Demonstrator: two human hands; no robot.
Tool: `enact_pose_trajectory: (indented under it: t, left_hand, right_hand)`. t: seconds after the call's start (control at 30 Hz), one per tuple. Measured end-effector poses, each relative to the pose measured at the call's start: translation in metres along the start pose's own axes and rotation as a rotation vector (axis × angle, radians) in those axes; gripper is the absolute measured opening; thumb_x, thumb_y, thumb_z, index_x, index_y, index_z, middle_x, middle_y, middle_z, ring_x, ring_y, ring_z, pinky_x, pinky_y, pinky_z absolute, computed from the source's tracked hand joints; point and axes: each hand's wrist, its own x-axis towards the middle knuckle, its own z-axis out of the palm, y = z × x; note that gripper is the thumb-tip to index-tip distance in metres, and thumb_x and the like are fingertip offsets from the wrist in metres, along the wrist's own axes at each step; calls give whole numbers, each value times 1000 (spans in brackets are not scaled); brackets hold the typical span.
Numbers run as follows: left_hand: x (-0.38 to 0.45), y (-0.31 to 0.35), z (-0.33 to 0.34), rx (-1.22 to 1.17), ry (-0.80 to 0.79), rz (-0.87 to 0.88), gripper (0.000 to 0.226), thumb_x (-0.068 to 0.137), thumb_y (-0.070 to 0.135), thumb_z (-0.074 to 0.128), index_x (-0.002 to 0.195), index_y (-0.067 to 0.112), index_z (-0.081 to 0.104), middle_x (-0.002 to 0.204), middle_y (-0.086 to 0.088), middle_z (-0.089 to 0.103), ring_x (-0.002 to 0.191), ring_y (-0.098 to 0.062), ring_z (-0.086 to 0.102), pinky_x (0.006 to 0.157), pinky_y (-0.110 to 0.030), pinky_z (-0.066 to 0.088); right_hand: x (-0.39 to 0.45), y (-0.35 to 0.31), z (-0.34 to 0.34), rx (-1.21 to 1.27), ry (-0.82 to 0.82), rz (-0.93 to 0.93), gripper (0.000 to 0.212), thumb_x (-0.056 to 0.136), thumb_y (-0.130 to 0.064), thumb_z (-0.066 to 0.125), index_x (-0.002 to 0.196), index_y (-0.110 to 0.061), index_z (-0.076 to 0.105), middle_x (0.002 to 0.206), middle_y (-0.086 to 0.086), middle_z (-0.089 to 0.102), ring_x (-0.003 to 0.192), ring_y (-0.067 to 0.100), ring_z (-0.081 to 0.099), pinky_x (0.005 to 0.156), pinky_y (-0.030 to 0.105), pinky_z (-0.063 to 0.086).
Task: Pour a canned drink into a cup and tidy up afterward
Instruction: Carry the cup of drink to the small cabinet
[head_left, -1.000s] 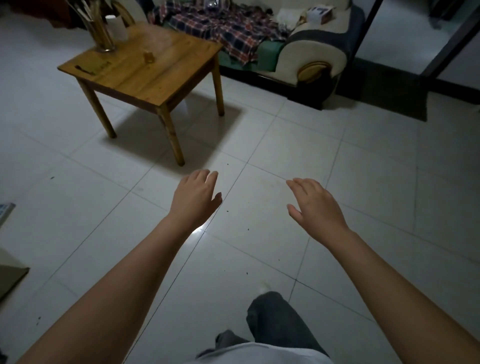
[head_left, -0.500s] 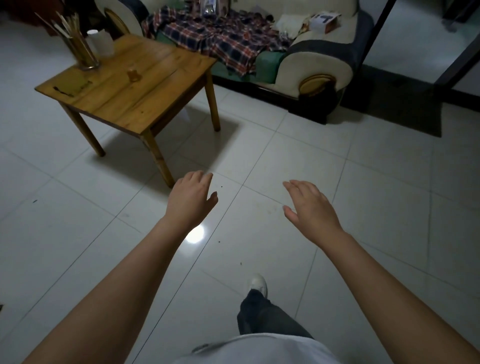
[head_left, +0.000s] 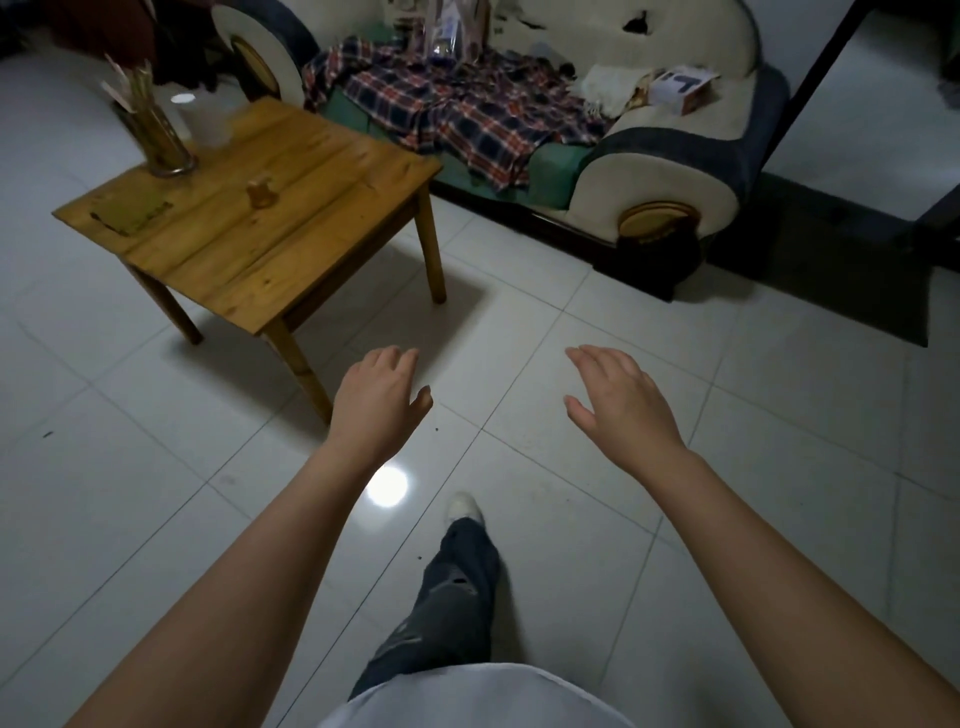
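A wooden table (head_left: 291, 218) stands on the white tiled floor (head_left: 675, 415), carrying a glass jar of sticks (head_left: 156, 140), a white roll (head_left: 205, 122) and a small brown figure (head_left: 261, 193). Behind it, a plaid blanket (head_left: 462, 109) sprawls across the sofa (head_left: 675, 171).

White tiled floor (head_left: 727, 467) (one lamp glare); wooden table (head_left: 291, 218) at ten o'clock, worn sofa (head_left: 670, 171) at one.

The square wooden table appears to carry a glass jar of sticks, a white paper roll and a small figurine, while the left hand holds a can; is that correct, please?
Not quite: the left hand is empty and open above the tiled floor; no can is visible. The head view shows it. The square wooden table does carry the glass jar of sticks, white paper roll and small figurine.
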Motion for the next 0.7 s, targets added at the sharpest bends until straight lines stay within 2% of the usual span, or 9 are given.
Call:
enact_pose_trajectory:
  t: [0.13, 0.43, 0.7]
  left_hand:
    - [70, -11, -2, -23, 57, -13, 52, 92, 34, 48, 138, 11, 37, 139, -12, 45, 130, -27, 40, 107, -38, 34]
    - [231, -55, -16, -60, 154, -19, 47, 89, 30, 54, 129, 5, 49, 126, -15, 56, 118, -29, 52, 97, -40, 43]
    - [326, -102, -25, -43, 122, -124, 49, 92, 36, 47, 134, 12, 42, 129, -10, 52, 118, -24, 49, 97, -36, 42]
  right_hand:
    - [68, 14, -6, 12, 20, 5, 53, 93, -30, 46, 141, -15, 30, 144, 4, 37, 133, 21, 30, 105, 35, 31]
    - [236, 26, -28, 65, 85, -10, 51, 94, -30, 47, 140, -15, 32, 142, 2, 41, 132, 18, 32, 106, 33, 31]
    - [360, 16, -33, 83, 62, -80, 51, 93, -29, 47, 140, -15, 31, 143, 2, 39, 133, 18, 30, 106, 32, 30]
